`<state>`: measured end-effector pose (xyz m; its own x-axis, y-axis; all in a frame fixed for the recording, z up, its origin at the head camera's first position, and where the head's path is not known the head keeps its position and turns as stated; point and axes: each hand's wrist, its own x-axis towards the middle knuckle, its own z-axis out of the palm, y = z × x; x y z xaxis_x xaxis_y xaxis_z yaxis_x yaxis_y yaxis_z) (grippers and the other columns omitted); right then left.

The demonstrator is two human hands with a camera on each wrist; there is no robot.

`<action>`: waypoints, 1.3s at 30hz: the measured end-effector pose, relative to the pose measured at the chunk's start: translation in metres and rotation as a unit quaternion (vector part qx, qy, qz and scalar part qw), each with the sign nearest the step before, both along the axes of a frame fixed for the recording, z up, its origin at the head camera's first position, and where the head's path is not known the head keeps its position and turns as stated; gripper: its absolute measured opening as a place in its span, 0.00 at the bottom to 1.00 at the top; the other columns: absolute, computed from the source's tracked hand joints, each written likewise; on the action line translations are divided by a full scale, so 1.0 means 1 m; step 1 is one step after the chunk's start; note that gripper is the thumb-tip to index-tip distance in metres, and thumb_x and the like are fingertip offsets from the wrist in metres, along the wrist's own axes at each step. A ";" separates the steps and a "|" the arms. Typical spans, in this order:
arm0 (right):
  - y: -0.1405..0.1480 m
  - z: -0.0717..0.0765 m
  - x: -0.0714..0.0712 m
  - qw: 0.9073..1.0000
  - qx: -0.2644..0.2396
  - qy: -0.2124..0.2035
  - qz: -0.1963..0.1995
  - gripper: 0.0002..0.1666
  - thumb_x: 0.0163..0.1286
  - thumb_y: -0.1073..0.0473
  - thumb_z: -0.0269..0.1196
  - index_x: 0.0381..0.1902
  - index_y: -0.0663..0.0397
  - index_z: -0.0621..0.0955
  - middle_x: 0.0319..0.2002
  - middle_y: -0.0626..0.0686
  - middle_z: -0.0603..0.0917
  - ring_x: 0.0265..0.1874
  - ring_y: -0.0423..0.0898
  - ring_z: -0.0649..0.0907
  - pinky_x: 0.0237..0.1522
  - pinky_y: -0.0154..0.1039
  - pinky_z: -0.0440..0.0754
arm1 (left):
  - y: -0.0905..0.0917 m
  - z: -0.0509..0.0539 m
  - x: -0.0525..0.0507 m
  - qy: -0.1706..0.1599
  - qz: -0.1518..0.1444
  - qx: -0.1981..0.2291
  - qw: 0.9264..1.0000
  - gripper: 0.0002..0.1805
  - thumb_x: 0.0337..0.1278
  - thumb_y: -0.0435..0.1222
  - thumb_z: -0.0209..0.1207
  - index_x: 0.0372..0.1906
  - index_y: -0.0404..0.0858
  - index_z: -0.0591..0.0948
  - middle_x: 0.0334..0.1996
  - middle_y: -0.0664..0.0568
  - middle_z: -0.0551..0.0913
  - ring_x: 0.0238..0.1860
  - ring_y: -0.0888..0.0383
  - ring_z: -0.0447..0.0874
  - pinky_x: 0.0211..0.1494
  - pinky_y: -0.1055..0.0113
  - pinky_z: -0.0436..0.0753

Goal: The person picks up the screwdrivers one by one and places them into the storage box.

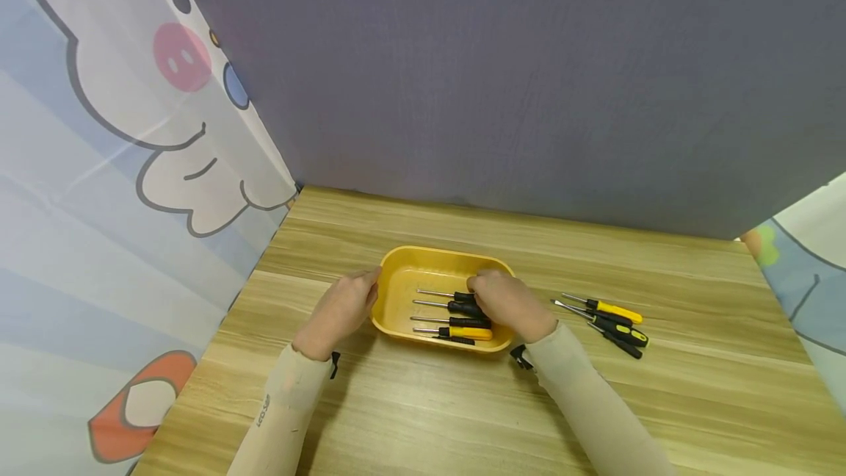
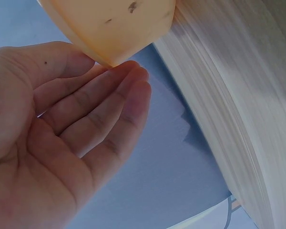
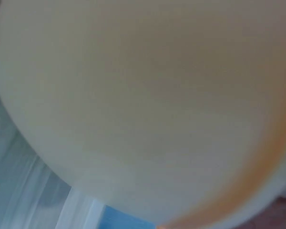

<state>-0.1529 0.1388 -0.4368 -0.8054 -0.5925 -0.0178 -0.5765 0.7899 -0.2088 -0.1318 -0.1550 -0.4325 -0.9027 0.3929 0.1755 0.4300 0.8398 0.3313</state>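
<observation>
The left hand (image 1: pixel 340 312) pinches the rim of the yellow tray (image 1: pixel 436 259), low centre in the head view; whether the right hand (image 1: pixel 509 303) grips anything, I cannot tell. The tray looks light and stiff, best lifted by opposite ends. Only the left wrist view shows dark marks (image 2: pixel 132 7) outside.

Yellow tray (image 1: pixel 398 292); black, yellow screwdrivers (image 1: pixel 471 333); wood-grain table (image 1: pixel 423 410).

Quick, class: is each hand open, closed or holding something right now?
Left hand: holding the rim of the yellow, rounded plastic tray.
Right hand: over black-handled metal screwdrivers; whether it grips one cannot be told.
</observation>
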 end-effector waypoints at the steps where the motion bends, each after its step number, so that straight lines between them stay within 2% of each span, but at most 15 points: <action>1: 0.000 0.001 0.001 1.000 -0.002 0.001 0.000 0.07 0.69 0.70 0.62 0.32 0.57 0.83 0.28 0.50 0.79 0.27 0.43 0.77 0.25 0.36 0.79 | 0.000 0.000 0.000 0.000 0.000 0.000 1.000 0.20 0.64 0.25 0.62 0.59 0.23 0.78 0.49 0.35 0.84 0.48 0.43 0.86 0.48 0.55 0.87; 6: 0.005 0.010 0.007 1.000 -0.021 0.012 0.002 0.04 0.66 0.70 0.65 0.37 0.59 0.85 0.33 0.52 0.82 0.32 0.46 0.81 0.31 0.38 0.84 | 0.000 0.001 0.000 0.007 -0.003 0.000 1.000 0.20 0.63 0.25 0.62 0.59 0.23 0.79 0.47 0.35 0.85 0.46 0.43 0.86 0.46 0.55 0.88; 11: 0.012 0.022 0.017 0.999 -0.024 0.038 0.001 0.07 0.64 0.70 0.68 0.41 0.60 0.85 0.37 0.54 0.84 0.36 0.50 0.84 0.37 0.41 0.86 | 0.000 0.001 0.001 0.016 -0.004 0.010 1.000 0.19 0.62 0.25 0.63 0.57 0.23 0.80 0.44 0.36 0.86 0.42 0.44 0.87 0.42 0.55 0.88; 17: 0.023 0.034 0.031 0.996 -0.022 0.081 -0.001 0.08 0.62 0.69 0.70 0.40 0.59 0.85 0.34 0.52 0.82 0.32 0.48 0.81 0.33 0.38 0.85 | 0.000 0.000 0.000 0.018 -0.004 0.013 1.000 0.18 0.62 0.25 0.62 0.57 0.24 0.80 0.44 0.36 0.86 0.42 0.44 0.87 0.41 0.56 0.88; 24: 0.037 0.045 0.044 0.991 -0.045 0.124 0.006 0.10 0.58 0.70 0.73 0.38 0.60 0.84 0.31 0.51 0.80 0.29 0.45 0.79 0.28 0.36 0.81 | 0.000 0.000 0.000 0.014 -0.002 0.008 1.000 0.19 0.62 0.25 0.62 0.57 0.24 0.80 0.45 0.36 0.86 0.42 0.45 0.87 0.41 0.56 0.88; 30: 0.051 0.047 0.049 0.991 -0.044 0.127 -0.014 0.09 0.60 0.69 0.72 0.37 0.58 0.84 0.31 0.50 0.80 0.29 0.46 0.79 0.27 0.38 0.81 | 0.001 0.001 0.000 0.005 0.003 0.007 1.000 0.19 0.62 0.25 0.62 0.58 0.24 0.79 0.47 0.35 0.85 0.43 0.44 0.87 0.42 0.56 0.88; 39: 0.082 0.041 0.051 0.988 -0.052 0.135 -0.048 0.08 0.59 0.70 0.71 0.36 0.58 0.84 0.30 0.48 0.79 0.28 0.46 0.79 0.25 0.39 0.81 | 0.000 -0.001 0.000 0.003 0.004 0.005 1.000 0.19 0.63 0.26 0.62 0.58 0.24 0.79 0.48 0.35 0.85 0.44 0.45 0.87 0.42 0.56 0.88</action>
<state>-0.1018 0.2206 -0.3956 -0.8249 -0.5004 0.2629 -0.5457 0.8263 -0.1397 -0.1322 -0.1550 -0.4337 -0.9049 0.3833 0.1852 0.4249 0.8399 0.3378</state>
